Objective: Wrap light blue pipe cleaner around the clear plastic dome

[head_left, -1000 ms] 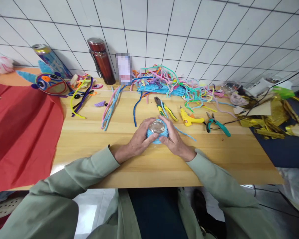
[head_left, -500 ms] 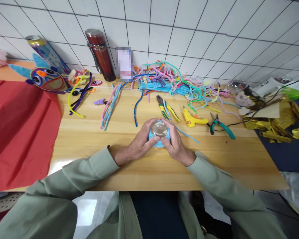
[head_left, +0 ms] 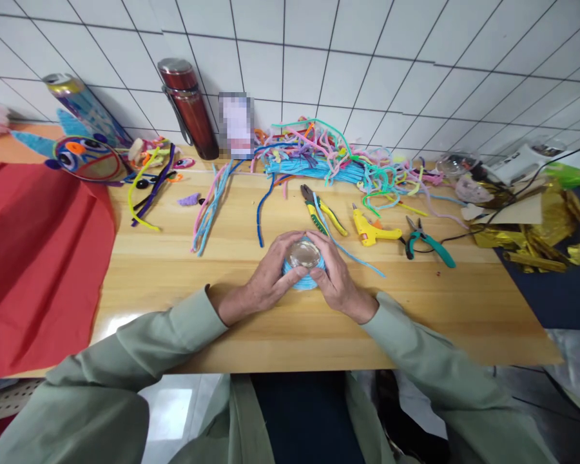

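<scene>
Near the middle of the wooden table [head_left: 174,341] is a round clear piece [head_left: 303,254] with light blue pipe cleaner coiled around it. My left hand [head_left: 274,274] wraps its left side, thumb across the front. Around the right side curves my right hand [head_left: 336,276], its thumb also on the blue coils. The fingertips of both hands come close together behind the piece. Just beyond them lie yellow-green pliers [head_left: 336,218] with a light blue pipe cleaner [head_left: 357,259] across them. The underside of the round piece is hidden.
Behind lies a heap of coloured pipe cleaners [head_left: 319,169]. A yellow glue gun [head_left: 374,233] and teal pliers [head_left: 432,245] are to the right. At the back left stands a red flask [head_left: 193,113], with red cloth [head_left: 43,258] at far left and gold foil [head_left: 551,225] at far right.
Both hands and the round piece appear slightly further left, with little change in grip. The whole view has shifted a little.
</scene>
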The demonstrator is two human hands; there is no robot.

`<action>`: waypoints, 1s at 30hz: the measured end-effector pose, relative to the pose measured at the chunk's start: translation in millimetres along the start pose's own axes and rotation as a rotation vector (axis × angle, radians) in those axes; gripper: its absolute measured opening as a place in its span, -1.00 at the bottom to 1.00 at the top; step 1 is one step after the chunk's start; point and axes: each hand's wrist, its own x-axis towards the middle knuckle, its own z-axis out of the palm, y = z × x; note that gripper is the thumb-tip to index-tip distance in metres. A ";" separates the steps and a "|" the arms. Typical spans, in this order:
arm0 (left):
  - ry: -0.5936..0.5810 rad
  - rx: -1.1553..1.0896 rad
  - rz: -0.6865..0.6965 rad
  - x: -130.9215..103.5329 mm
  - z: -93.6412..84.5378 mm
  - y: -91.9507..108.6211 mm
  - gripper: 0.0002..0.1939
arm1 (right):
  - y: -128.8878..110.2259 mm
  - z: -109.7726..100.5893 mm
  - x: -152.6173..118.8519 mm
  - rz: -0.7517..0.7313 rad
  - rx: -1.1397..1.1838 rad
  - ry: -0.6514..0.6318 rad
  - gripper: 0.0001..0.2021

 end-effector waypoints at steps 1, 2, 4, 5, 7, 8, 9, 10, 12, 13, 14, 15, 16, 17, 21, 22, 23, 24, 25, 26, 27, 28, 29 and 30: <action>-0.001 0.015 0.002 0.7 0.4 -0.6 -0.40 | 0.0 0.9 -1.2 -0.004 0.000 0.006 -0.28; -0.003 0.027 0.001 1.0 0.5 -0.9 -0.40 | -0.1 1.5 -2.4 -0.008 0.000 0.011 -0.28; -0.007 0.042 -0.006 0.4 0.2 -0.2 -0.39 | -0.6 1.7 -4.5 -0.014 -0.003 0.014 -0.31; -0.012 0.044 -0.007 -0.2 -0.1 0.4 -0.38 | -1.1 1.6 -5.4 -0.016 -0.005 0.014 -0.32; -0.027 0.044 0.001 -1.9 -1.0 1.3 -0.37 | -2.4 1.4 -6.6 -0.017 -0.011 0.007 -0.33; -0.036 0.043 0.006 -2.7 -1.5 1.3 -0.36 | -3.1 1.4 -7.1 -0.017 -0.013 0.005 -0.33; -0.042 0.042 0.013 -3.4 -1.8 0.9 -0.35 | -3.8 1.5 -7.7 -0.018 -0.015 0.004 -0.34; -0.049 0.040 0.022 -4.1 -2.1 0.1 -0.34 | -4.5 1.7 -8.4 -0.021 -0.018 0.006 -0.34; -0.058 0.035 0.039 -5.3 -2.6 -2.1 -0.32 | -5.4 2.5 -10.3 -0.036 -0.027 0.013 -0.35; -0.061 0.034 0.045 -5.7 -3.0 -3.0 -0.32 | -5.5 2.8 -11.3 -0.044 -0.036 0.016 -0.35; -0.060 0.036 0.049 -6.1 -3.7 -3.4 -0.32 | -5.4 3.0 -12.3 -0.049 -0.049 0.020 -0.35; -0.056 0.041 0.053 -6.4 -4.7 -3.2 -0.33 | -5.0 2.8 -12.9 -0.051 -0.066 0.024 -0.34; -0.049 0.046 0.048 -6.6 -6.1 -2.2 -0.35 | -4.6 2.2 -13.0 -0.052 -0.083 0.033 -0.33; -0.043 0.049 0.035 -6.7 -7.7 -0.3 -0.37 | -4.0 1.2 -12.4 -0.051 -0.097 0.048 -0.31; -0.042 -0.019 -0.091 -6.3 -12.9 10.7 -0.48 | -2.4 -3.4 -2.2 -0.073 -0.094 0.142 -0.22; -0.047 -0.052 -0.107 -6.1 -12.7 12.7 -0.49 | -2.5 -3.7 1.2 -0.088 -0.087 0.147 -0.21; -0.049 -0.078 -0.108 -5.9 -11.7 14.0 -0.49 | -2.9 -3.2 4.3 -0.105 -0.082 0.133 -0.21; -0.044 -0.097 -0.102 -5.8 -10.0 14.4 -0.49 | -3.4 -2.2 6.7 -0.119 -0.079 0.106 -0.21; -0.027 -0.108 -0.094 -5.5 -7.7 14.0 -0.49 | -3.9 -0.6 8.3 -0.125 -0.078 0.075 -0.22; 0.001 -0.109 -0.088 -5.2 -5.1 13.0 -0.48 | -4.5 1.2 8.8 -0.123 -0.077 0.046 -0.23; 0.034 -0.102 -0.083 -4.7 -2.4 11.7 -0.47 | -4.9 3.0 8.6 -0.116 -0.075 0.025 -0.24; 0.063 -0.085 -0.074 -4.2 0.1 10.2 -0.46 | -5.1 4.5 7.6 -0.109 -0.073 0.014 -0.25; 0.086 -0.061 -0.062 -3.7 2.2 8.6 -0.46 | -5.1 5.7 6.3 -0.101 -0.073 0.009 -0.25; 0.098 -0.034 -0.047 -3.3 4.0 7.3 -0.46 | -4.9 6.4 4.8 -0.094 -0.075 0.008 -0.26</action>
